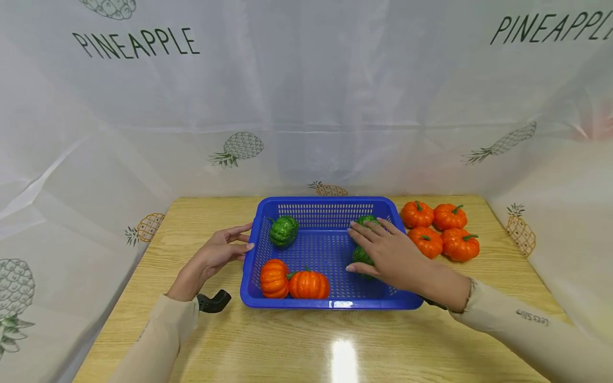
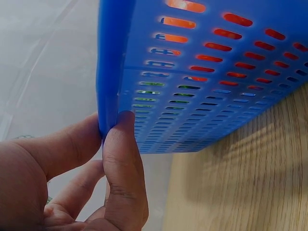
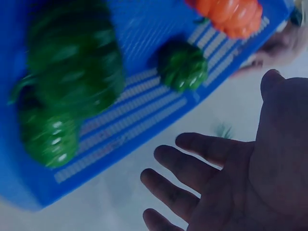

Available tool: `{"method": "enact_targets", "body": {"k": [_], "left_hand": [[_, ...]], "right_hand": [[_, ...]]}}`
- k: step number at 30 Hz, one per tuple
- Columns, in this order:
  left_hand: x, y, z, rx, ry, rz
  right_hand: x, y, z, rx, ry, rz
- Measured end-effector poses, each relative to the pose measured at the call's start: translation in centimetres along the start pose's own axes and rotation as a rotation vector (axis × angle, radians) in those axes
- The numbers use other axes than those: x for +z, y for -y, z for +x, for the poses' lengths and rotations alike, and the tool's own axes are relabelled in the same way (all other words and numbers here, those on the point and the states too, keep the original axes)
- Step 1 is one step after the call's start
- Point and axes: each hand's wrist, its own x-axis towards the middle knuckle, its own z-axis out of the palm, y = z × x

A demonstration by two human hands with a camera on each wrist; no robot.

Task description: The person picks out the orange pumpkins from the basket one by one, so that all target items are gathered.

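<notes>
A blue plastic basket point(image 1: 330, 304) with slotted sides sits on the table. My left hand point(image 1: 222, 252) pinches its left rim; in the left wrist view the thumb and a finger point(image 2: 124, 168) lie on either side of the rim. Inside, two orange pumpkins point(image 1: 308, 284) lie at the front left and a green pumpkin point(image 1: 283, 232) at the back left. My right hand point(image 1: 395, 255) hovers palm down, fingers spread, over the basket's right side. It partly hides two more green pumpkins point(image 1: 362, 256); in the right wrist view these point(image 3: 74, 62) lie apart from the hand's fingers.
Several orange pumpkins point(image 1: 460, 244) are grouped on the table right of the basket. A black wrist device point(image 1: 214, 301) shows beside the left sleeve. A white curtain point(image 1: 306, 106) printed with pineapples hangs behind the wooden table point(image 1: 268, 346) and at its sides.
</notes>
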Motion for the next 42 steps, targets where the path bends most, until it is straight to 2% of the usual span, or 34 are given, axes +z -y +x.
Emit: {"method": "enact_targets", "body": {"k": [7,13,20,28,35,42], "left_hand": [[0.1,0.0,-0.1,0.009,0.005,-0.005],[0.1,0.0,-0.1,0.006,-0.001,-0.006],[0.1,0.1,0.0,0.008,0.003,-0.004],[0.0,0.2,-0.1,0.02,0.013,-0.005],[0.0,0.1,0.0,0.015,0.015,-0.01],[0.2,-0.2,-0.1,0.009,0.013,-0.017]], "right_hand": [[0.6,2.7,2.8,-0.092,0.117,-0.017],[1.5,4.5,4.5,-0.146,0.168,-0.034],[2.3,5.6,5.6,-0.143,0.257,-0.023],[2.4,6.2,6.3,-0.138,0.313,0.096],[2.6,6.2,6.6,-0.105,0.432,0.234],[2.6,5.9,6.7,-0.107,0.393,0.348]]}}
